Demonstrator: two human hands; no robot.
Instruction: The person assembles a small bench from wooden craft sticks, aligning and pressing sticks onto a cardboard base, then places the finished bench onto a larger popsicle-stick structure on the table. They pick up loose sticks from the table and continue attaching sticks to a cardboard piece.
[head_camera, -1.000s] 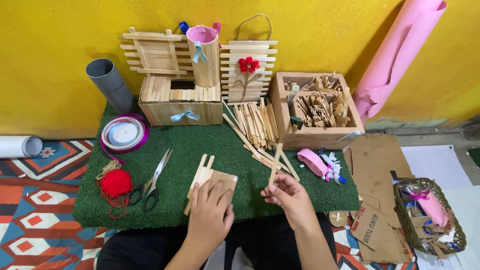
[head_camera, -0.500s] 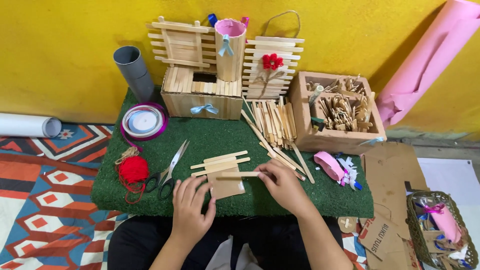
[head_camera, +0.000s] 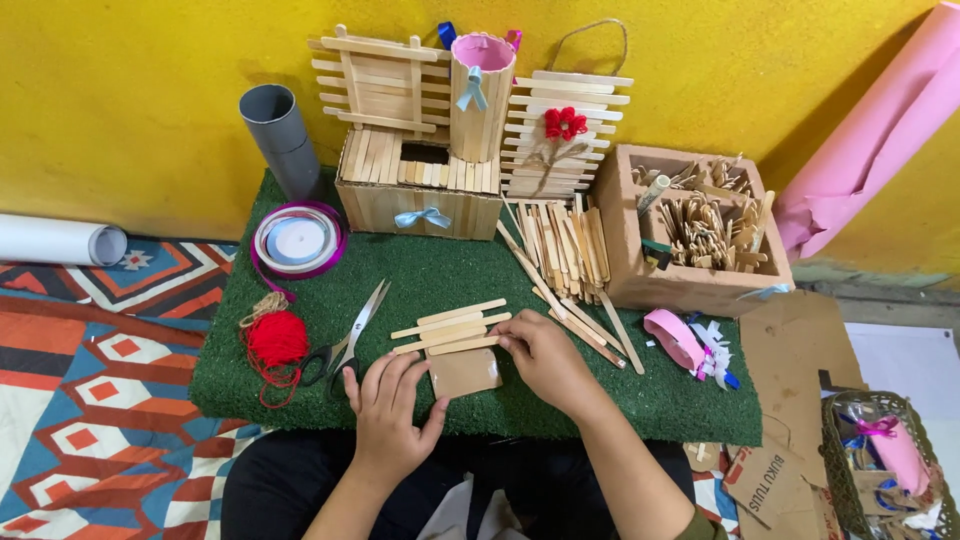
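Since half a second ago both my hands have closed in on the cardboard piece (head_camera: 463, 372), and the sticks on it look more neatly lined up than before. Now that small tan cardboard piece lies flat on the green turf mat (head_camera: 440, 275), directly between my hands, with a row of popsicle sticks (head_camera: 450, 327) lying crosswise over its far edge. My left hand (head_camera: 388, 412) rests on the mat just left of the cardboard, fingers spread and relaxed, fingertips touching its left edge; it grips nothing. My right hand (head_camera: 545, 360) sits at the right side, fingers curled, the fingertips pinching the right ends of the nearest sticks where they overhang the cardboard. Scissors (head_camera: 345, 343) lie just left of my left hand, and a ball of red yarn (head_camera: 276, 339) sits beyond them near the mat's edge. A loose heap of sticks (head_camera: 563, 250) fans out past my right hand, toward a cardboard box (head_camera: 690, 285) filled with more wooden pieces. At the back of the mat stands a stick-built box (head_camera: 420, 190) with a pale blue bow, and a ribbon spool (head_camera: 297, 240) lies to its left
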